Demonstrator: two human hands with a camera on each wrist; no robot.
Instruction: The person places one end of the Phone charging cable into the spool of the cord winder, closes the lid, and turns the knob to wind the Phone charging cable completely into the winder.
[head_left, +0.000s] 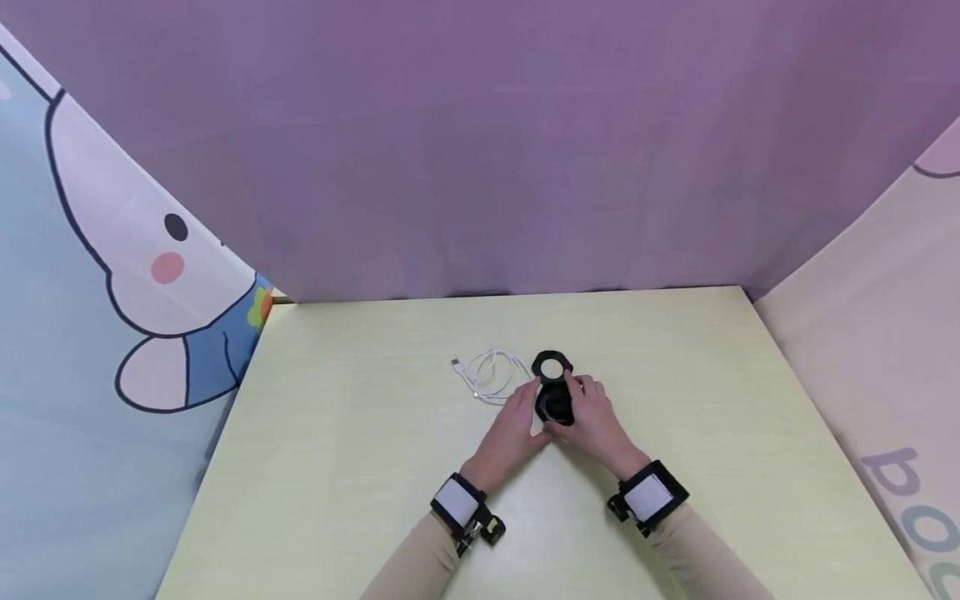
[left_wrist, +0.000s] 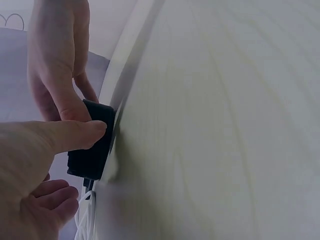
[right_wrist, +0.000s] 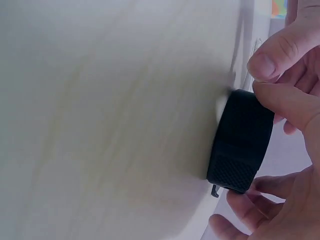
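Note:
A black eight-sided case [head_left: 555,405] with a textured side sits low over the table. Just beyond it in the head view is a black eight-sided ring [head_left: 538,367] with a pale round middle. My right hand [head_left: 596,421] grips the case, thumb on the near side and fingers round the far end in the right wrist view. My left hand [head_left: 510,437] is at the case's left side, its thumb [right_wrist: 265,65] close to the right thumb and its other fingers [left_wrist: 52,200] loosely bent. A coiled white USB cable [head_left: 480,382] lies left of the case.
The pale wooden table [head_left: 360,467] ends at a purple backdrop [head_left: 480,167]. Printed side panels rise left [head_left: 82,467] and right [head_left: 862,350] of it. Both wrists carry strapped camera mounts.

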